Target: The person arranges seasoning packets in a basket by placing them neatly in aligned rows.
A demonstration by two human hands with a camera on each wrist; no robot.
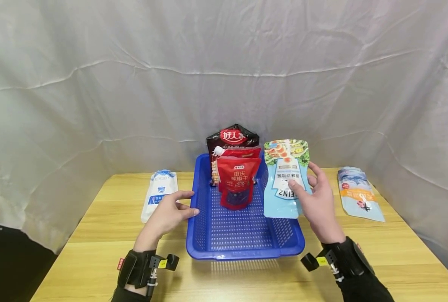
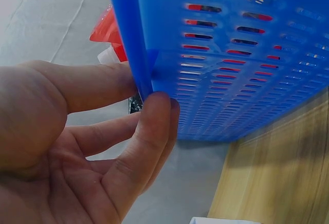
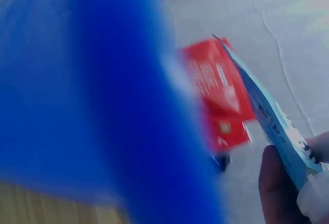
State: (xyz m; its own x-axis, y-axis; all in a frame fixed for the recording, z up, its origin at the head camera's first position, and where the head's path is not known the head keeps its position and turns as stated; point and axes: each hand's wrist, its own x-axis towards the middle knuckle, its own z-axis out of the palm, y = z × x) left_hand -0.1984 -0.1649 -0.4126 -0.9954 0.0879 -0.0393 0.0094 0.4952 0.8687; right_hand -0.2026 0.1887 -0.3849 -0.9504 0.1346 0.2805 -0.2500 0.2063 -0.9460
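A blue perforated plastic basket (image 1: 242, 254) stands mid-table. My left hand (image 1: 169, 214) pinches its left rim between thumb and fingers; the left wrist view shows the rim (image 2: 131, 34) between them. With my right hand (image 1: 319, 205) I hold a light-blue Heinz pouch (image 1: 278, 205) over the basket's right side, its lettering upside down. A white cap (image 3: 314, 198) shows beside that hand. Inside the basket, a red dried-chili pouch (image 1: 236, 174) stands in front of another red pouch (image 1: 242, 152) with a white cap. Behind them rises a black-and-red bag (image 1: 248, 138).
On the wooden table (image 1: 95, 226), a white-and-blue pouch (image 1: 159, 193) lies left of the basket. To the right lies a blue, orange and white pouch (image 1: 359, 193). A grey curtain (image 1: 224, 100) hangs behind the table and along its sides.
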